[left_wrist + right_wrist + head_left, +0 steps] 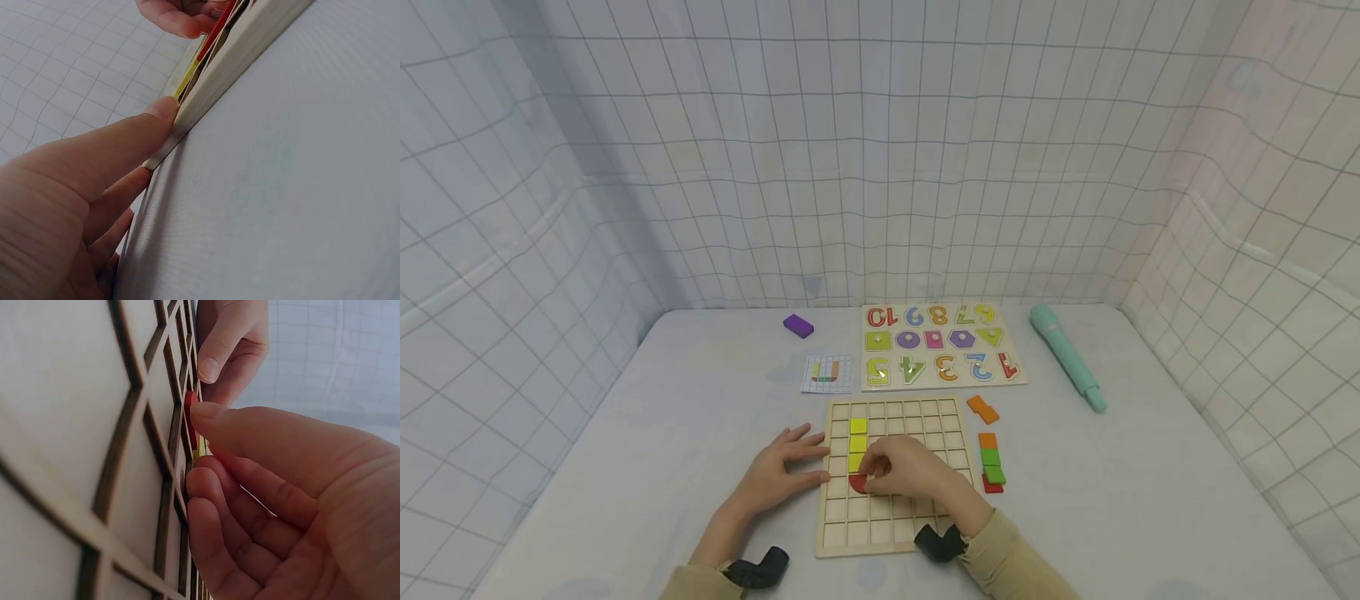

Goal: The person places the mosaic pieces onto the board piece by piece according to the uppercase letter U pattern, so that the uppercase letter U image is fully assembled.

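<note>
A wooden grid board (847, 533) lies on the table, with several yellow square tiles (858, 427) in one column. Just below that column is a red tile with a rounded edge (857, 482). My right hand (910, 468) pinches this red tile between thumb and index finger over its cell; in the right wrist view the thumb overlaps the red tile (189, 419). My left hand (775, 475) rests beside the board, fingers spread and fairly straight, and its fingertips touch the left edge. The left wrist view shows the left thumb (131, 137) against the board's side.
Right of the board lie orange tiles (982, 409) and a short line of orange, green (991, 457) and red tiles. Behind are a pattern card (809, 383), a number puzzle (943, 384) and a purple block (798, 326). A teal cylindrical object (1067, 357) lies at right.
</note>
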Demonstrator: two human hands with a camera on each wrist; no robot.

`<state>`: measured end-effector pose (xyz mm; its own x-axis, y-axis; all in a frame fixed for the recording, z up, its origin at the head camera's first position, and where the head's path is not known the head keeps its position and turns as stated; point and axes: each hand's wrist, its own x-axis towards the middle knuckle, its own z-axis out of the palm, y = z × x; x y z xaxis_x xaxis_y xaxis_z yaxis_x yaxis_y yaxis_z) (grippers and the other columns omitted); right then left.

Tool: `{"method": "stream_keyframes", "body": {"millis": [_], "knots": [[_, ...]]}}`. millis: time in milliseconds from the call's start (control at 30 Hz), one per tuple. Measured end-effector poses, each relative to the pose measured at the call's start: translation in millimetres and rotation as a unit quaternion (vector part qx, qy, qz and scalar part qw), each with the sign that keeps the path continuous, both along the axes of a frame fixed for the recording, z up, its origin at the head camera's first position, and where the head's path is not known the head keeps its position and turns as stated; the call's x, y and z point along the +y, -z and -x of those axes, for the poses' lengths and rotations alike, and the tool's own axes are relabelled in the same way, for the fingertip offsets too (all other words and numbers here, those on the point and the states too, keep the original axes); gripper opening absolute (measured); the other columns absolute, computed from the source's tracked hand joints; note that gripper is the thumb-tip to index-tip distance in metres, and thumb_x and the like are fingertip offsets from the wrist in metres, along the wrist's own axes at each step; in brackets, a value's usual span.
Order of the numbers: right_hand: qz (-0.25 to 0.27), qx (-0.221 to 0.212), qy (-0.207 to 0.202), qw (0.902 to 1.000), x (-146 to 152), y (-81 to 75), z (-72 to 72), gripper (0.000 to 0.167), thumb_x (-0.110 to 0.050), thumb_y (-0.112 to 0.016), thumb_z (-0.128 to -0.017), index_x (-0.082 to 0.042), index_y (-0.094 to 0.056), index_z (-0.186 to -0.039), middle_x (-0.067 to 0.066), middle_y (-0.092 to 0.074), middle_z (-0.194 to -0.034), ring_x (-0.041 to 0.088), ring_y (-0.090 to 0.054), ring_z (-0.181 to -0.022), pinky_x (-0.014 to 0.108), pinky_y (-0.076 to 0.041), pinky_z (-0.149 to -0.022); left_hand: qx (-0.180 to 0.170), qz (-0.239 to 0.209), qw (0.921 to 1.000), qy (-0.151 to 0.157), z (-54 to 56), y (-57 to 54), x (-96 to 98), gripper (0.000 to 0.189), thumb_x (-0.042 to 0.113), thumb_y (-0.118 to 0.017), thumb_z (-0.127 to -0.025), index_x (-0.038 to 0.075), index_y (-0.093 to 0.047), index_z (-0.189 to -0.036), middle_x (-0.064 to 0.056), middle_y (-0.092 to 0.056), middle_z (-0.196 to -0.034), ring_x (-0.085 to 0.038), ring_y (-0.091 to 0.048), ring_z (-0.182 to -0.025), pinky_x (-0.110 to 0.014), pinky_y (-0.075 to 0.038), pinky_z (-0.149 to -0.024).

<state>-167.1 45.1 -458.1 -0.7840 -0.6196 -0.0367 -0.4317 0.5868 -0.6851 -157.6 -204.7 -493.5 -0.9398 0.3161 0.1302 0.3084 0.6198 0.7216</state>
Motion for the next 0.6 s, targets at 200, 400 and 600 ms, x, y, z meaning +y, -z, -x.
{"method": "stream_keyframes", "body": {"millis": [200,400,600], "knots": [[0.002,-0.010,-0.001,0.9999,6,-3.1,1.3,0.012,-0.020,-0.074,-0.079,-0.018,-0.069,-0.090,-0.013,-0.058,-0.075,0.003,-0.053,-0.068,0.017,-0.048,-0.061,-0.008,-0.003,1.0000,-0.001,0.6,-0.7,-0.1,0.046,0.044,-0.076,-0.075,0.018,-0.071,-0.113,-0.001,-0.057,-0.131,-0.030,-0.029,-0.137,-0.051,-0.016,-0.115],[0.009,-0.021,0.007,0.9997,20,-4.6,6.7,0.015,-0.020,-0.074,-0.079,-0.018,-0.068,-0.092,-0.014,-0.059,-0.077,0.004,-0.054,-0.072,0.019,-0.050,-0.066,-0.017,0.002,0.9998,-0.006,0.9,0.6,-0.2,0.048,0.046,-0.076,-0.075,0.019,-0.070,-0.114,0.000,-0.055,-0.132,-0.029,-0.028,-0.137,-0.052,-0.016,-0.115],[0.010,0.004,0.011,0.9999,40,-6.3,10.7,0.012,-0.022,-0.071,-0.084,-0.017,-0.068,-0.094,-0.014,-0.059,-0.081,0.004,-0.055,-0.075,0.020,-0.051,-0.069,-0.007,-0.008,0.9999,0.000,-0.3,0.2,-0.8,0.047,0.043,-0.077,-0.074,0.016,-0.070,-0.113,-0.002,-0.056,-0.131,-0.029,-0.030,-0.137,-0.048,-0.015,-0.116]]}}
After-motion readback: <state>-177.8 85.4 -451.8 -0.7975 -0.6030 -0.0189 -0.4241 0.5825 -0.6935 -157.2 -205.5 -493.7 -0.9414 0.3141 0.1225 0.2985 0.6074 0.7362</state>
